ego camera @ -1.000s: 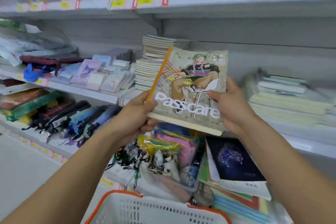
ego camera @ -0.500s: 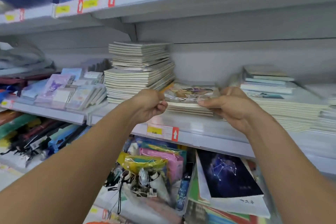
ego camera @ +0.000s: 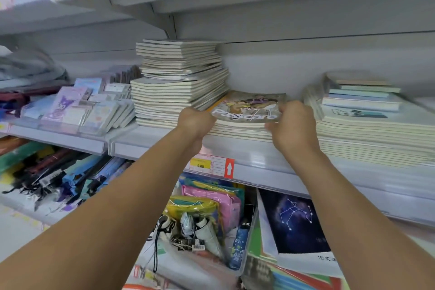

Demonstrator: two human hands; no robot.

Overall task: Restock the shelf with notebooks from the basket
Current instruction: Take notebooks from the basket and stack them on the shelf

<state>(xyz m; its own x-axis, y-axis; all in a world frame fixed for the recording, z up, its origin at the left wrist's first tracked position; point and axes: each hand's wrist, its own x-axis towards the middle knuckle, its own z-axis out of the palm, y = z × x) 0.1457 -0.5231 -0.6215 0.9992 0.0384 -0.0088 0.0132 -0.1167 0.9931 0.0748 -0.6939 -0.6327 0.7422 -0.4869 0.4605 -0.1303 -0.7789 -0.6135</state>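
Note:
A notebook [ego camera: 247, 107] with a cartoon figure and the word "Passcare" on its cover lies flat on a low stack of notebooks [ego camera: 237, 130] on the middle shelf [ego camera: 164, 146]. My left hand [ego camera: 194, 122] grips its front left corner. My right hand [ego camera: 293, 125] pinches its front right corner, thumb on the cover. The notebook's orange spine points left toward a tall leaning stack [ego camera: 179, 85]. Only an orange sliver of the basket [ego camera: 141, 287] shows at the bottom edge.
Another wide stack of notebooks [ego camera: 372, 129] fills the shelf to the right. Small card packs [ego camera: 77, 110] stand at the left. A price tag [ego camera: 211, 166] hangs on the shelf edge. Below are pouches [ego camera: 211, 202], umbrellas [ego camera: 58, 172] and a dark constellation book [ego camera: 294, 221].
The notebook was held upright in front of the shelf, then tipped flat and brought onto the low stack. Both hands moved up and forward with it and still hold its front corners.

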